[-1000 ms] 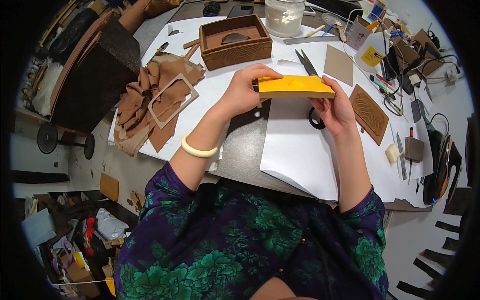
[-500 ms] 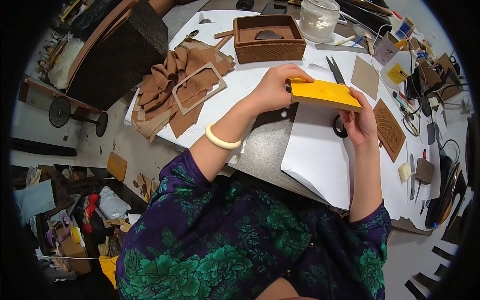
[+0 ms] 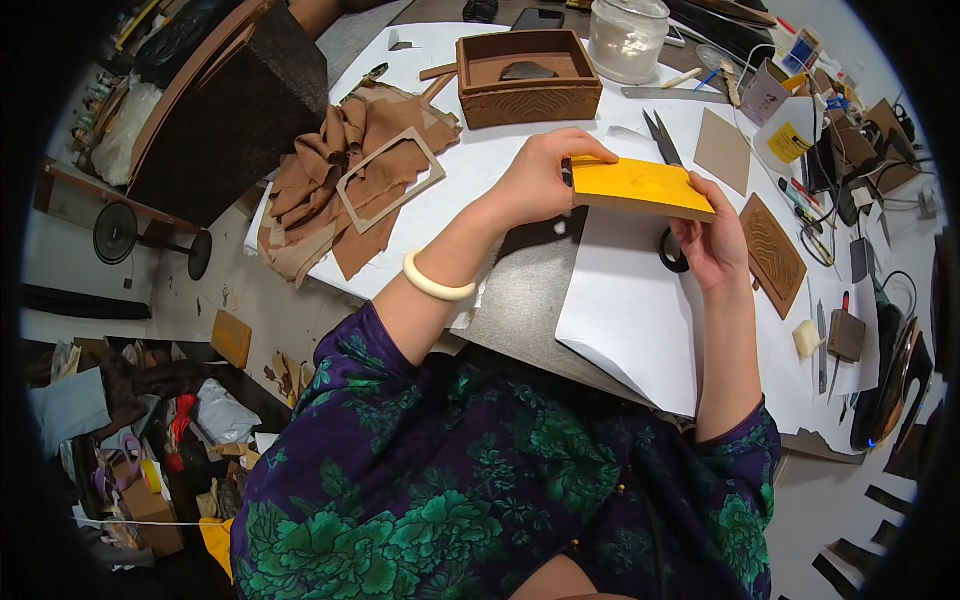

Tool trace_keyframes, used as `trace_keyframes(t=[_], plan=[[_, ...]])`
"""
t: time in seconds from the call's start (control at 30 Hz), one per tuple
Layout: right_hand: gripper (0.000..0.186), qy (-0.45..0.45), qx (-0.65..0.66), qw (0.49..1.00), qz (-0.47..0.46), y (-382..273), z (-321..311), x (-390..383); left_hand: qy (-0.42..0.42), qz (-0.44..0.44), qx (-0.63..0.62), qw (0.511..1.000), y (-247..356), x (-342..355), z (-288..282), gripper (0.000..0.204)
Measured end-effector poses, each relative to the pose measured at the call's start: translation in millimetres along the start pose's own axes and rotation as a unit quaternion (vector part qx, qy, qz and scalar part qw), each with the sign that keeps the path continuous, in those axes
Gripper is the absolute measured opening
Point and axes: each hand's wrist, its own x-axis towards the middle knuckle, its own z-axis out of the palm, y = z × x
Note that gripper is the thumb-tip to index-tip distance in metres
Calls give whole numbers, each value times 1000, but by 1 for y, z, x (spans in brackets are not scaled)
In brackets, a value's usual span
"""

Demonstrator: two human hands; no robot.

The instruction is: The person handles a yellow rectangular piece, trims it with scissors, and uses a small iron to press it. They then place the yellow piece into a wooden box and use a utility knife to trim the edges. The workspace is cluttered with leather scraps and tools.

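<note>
Both hands keep hold of a flat yellow sheet [image 3: 640, 186] above the cluttered worktable [image 3: 530, 300], the left hand [image 3: 540, 175] pinching its near-left edge with fingers curled over the top, the right hand [image 3: 712, 240] supporting the right end from beneath. Compared with a second ago, the sheet sits in the same two-handed hold and only the view has shifted slightly, suggesting inspection rather than a new step. Under it lies white paper [image 3: 650, 320]; black scissors [image 3: 665, 160] lie just behind it. A carved brown box [image 3: 528, 80], brown leather scraps [image 3: 350, 170] and a carved brown panel [image 3: 772, 255] lie nearby.
</note>
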Motion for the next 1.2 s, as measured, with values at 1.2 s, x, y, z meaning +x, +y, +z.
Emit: trace_keyframes(t=[1.2], plan=[[37, 13, -10, 1000, -5, 1, 3, 0, -5, -1, 16, 1000, 0, 0, -1, 41]])
